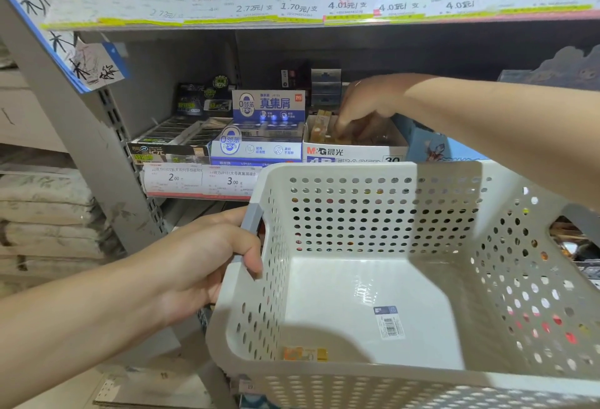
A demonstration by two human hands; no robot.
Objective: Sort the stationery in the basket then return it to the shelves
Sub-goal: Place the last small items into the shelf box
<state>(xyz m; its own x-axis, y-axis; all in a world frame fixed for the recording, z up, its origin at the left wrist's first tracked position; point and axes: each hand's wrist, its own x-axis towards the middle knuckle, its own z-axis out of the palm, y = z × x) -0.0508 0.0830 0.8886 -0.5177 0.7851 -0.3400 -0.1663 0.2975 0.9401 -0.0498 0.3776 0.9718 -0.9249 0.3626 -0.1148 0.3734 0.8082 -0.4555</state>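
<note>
Shelves (207, 187) of boxed erasers fill the left as your left hand (207, 256) curls its fingers round the grey handle (251, 223) of the white perforated basket (373, 373), stiff plastic, probably light, best carried by that handle. One small orange-wrapped item (305, 354) lies against the near wall. Further right, your right hand (367, 109) reaches into the M&G eraser box (354, 151), fingertips bunched downward; whether they pinch anything, you cannot tell.
</note>
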